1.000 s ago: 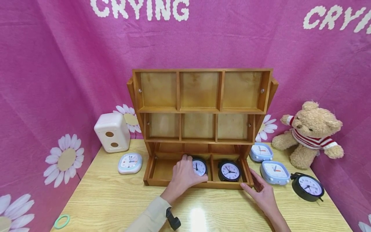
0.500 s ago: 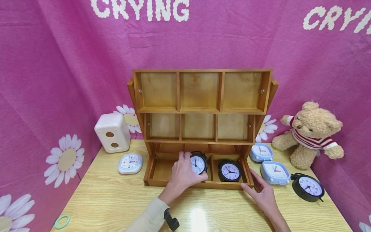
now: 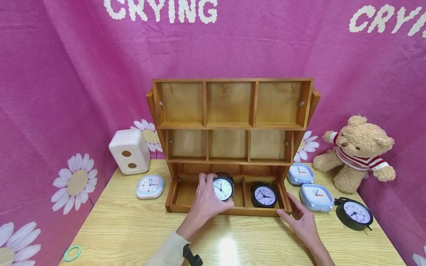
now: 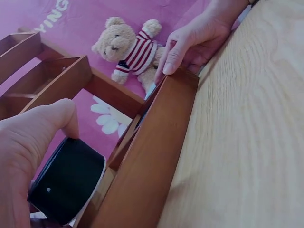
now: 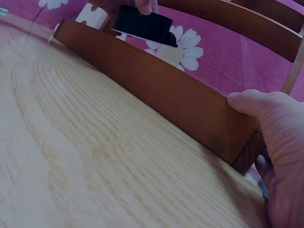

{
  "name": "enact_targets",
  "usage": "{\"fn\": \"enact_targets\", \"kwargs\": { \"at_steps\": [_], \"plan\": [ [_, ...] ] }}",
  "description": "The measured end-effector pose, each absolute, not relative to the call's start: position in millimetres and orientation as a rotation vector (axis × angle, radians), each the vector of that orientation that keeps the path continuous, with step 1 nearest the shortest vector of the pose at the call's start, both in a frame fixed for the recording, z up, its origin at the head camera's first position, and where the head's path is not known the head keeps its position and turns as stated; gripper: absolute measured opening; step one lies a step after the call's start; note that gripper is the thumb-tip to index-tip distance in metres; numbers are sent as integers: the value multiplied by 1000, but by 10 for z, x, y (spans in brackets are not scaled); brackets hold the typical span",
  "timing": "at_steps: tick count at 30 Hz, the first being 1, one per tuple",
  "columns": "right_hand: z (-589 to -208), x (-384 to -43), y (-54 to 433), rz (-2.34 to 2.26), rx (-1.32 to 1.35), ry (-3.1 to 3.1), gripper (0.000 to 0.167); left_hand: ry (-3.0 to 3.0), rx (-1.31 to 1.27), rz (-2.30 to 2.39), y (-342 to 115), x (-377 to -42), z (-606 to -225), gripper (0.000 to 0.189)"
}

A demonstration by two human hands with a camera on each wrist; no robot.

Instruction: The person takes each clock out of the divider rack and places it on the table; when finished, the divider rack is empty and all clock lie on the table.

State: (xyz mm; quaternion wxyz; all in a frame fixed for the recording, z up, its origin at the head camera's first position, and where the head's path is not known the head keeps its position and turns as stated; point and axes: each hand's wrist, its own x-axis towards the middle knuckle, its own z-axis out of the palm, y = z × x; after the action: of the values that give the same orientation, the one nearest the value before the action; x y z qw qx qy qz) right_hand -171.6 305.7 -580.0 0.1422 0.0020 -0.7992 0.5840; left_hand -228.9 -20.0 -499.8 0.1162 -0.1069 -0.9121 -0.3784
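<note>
My left hand (image 3: 205,201) grips a round black alarm clock (image 3: 222,189) with a white dial, thumb on its lower side and fingers at its upper left. In the right wrist view this clock (image 5: 142,21) shows raised over the front board of a three-tier wooden display rack (image 3: 229,128). A similar black clock (image 3: 264,196) lies in the right compartment of the bottom tier. My right hand (image 3: 301,221) holds the rack's front right corner, with its thumb on the front board (image 5: 156,88) and its fingers along the outer side, partly hidden.
Two blue clocks (image 3: 316,197) and another black alarm clock (image 3: 354,214) lie right of the rack, before a teddy bear (image 3: 361,147). Left stand a white box with two round holes (image 3: 130,151) and a white-and-blue clock (image 3: 150,186). A green ring (image 3: 72,253) lies front left.
My left hand has lifted the black alarm clock from the middle compartment and shifted it slightly left. The right hand stays at the rack's corner.
</note>
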Motion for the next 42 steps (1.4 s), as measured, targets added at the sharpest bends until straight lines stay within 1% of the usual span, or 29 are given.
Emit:
{"fn": "enact_targets", "kwargs": {
  "at_steps": [9, 14, 22, 33, 42],
  "plan": [
    [-5806, -1708, 3047, 1682, -8, -2313, 72, -2498, -235, -1159, -511, -2120, -5123, 89],
    [-5787, -1707, 3058, 1675, -3, -2317, 71, -2415, -191, -1154, -748, -2045, -5140, 85],
    [-5797, -1717, 3061, 1680, -10, -2317, 71, -2358, -94, -1143, -1189, -1965, -5077, 82],
    [-5793, -1718, 3046, 1686, -2, -2314, 72, -2315, 61, -1096, -1812, -1928, -4958, 86],
    [-5807, -1726, 3051, 1687, 47, -2279, 70, -2284, 135, -1065, -2214, -1946, -4907, 80]
  ]
}}
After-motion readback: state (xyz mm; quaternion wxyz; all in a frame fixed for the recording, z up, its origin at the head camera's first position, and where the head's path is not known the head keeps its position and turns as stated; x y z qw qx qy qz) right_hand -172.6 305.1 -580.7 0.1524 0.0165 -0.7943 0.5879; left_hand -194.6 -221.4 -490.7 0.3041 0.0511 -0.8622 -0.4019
